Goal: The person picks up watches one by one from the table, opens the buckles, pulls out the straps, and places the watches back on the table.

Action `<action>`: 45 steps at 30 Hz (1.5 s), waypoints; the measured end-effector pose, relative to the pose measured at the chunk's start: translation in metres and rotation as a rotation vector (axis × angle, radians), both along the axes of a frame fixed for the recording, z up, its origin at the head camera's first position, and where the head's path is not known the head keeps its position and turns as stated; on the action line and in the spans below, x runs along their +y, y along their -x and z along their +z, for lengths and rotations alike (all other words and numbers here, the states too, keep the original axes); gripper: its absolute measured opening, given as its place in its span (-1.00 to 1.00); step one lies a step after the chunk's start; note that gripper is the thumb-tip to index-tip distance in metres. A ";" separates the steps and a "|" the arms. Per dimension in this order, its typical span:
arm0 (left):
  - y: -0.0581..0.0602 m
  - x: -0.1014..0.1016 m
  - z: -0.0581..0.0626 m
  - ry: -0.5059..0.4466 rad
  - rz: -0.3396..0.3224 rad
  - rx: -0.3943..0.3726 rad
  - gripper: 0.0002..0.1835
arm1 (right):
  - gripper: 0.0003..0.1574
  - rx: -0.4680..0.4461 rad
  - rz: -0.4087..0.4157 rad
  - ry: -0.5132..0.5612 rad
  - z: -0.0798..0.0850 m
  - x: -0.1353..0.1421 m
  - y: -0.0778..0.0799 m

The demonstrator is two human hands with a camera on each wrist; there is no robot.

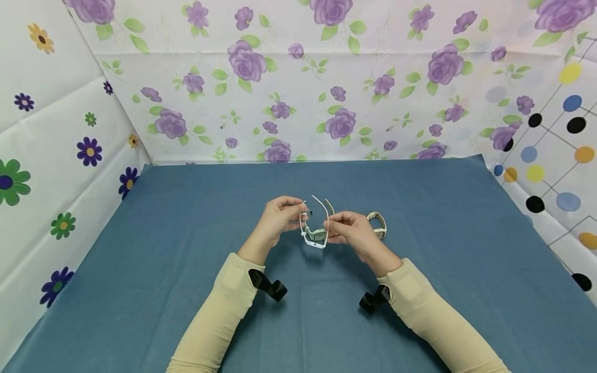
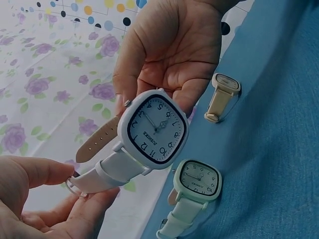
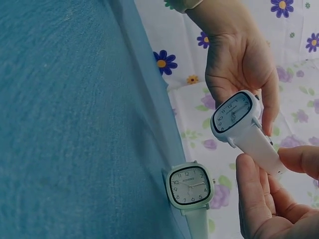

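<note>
A white square-faced wristwatch (image 2: 153, 130) hangs off the table between both hands, its strap unfastened and its dial facing the wrist cameras. My left hand (image 1: 282, 215) pinches the buckle end of the strap between thumb and fingers. On the other side, my right hand (image 1: 350, 230) pinches the holed half of the strap (image 3: 261, 149) close to the case. That half has a tan inner side, and its free tip sticks out. Beyond the held watch, a mint-green watch (image 3: 189, 185) of the same shape rests on the table.
A beige watch (image 2: 225, 94) stands on its side on the blue tablecloth (image 1: 186, 248), just right of my right hand. Flower-patterned cloth (image 1: 298, 103) rises behind the table. More patterned cloth bounds the left and right sides.
</note>
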State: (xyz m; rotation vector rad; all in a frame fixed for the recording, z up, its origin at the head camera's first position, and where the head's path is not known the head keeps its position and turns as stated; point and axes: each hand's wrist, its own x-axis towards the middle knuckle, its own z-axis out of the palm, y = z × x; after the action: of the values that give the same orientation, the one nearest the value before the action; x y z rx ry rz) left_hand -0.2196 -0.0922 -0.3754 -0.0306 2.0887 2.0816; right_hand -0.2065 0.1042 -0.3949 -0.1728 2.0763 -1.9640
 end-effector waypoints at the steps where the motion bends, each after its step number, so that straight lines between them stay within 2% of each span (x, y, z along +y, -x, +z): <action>1: 0.000 0.000 -0.001 -0.002 -0.004 0.000 -0.69 | -0.67 0.005 0.002 -0.001 0.000 0.001 0.000; 8: 0.000 -0.002 0.004 -0.017 0.009 -0.014 -0.74 | -0.66 0.012 -0.005 0.013 0.005 0.000 0.001; 16: 0.009 -0.007 0.012 -0.008 0.019 -0.033 -0.80 | -0.64 0.021 -0.058 0.012 0.012 -0.009 0.007; 21: 0.013 -0.021 0.018 0.053 0.063 -0.047 -0.75 | -0.64 0.019 -0.030 0.027 0.016 -0.024 0.014; 25: 0.016 -0.031 0.022 0.094 0.068 -0.051 -0.70 | -0.66 0.031 -0.028 0.038 0.019 -0.034 0.019; 36: 0.016 -0.064 0.017 0.170 0.082 -0.152 -0.55 | -0.67 0.019 -0.012 0.041 0.017 -0.070 0.021; 45: 0.022 -0.082 0.013 0.211 0.106 -0.180 -0.53 | -0.67 -0.007 -0.030 0.041 0.012 -0.094 0.026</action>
State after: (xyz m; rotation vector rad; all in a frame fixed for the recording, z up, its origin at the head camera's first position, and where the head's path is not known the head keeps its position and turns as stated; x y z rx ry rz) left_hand -0.2415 -0.1740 -0.3628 -0.3514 2.2266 1.8259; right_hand -0.2324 0.0101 -0.3828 -0.1439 2.0464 -2.0231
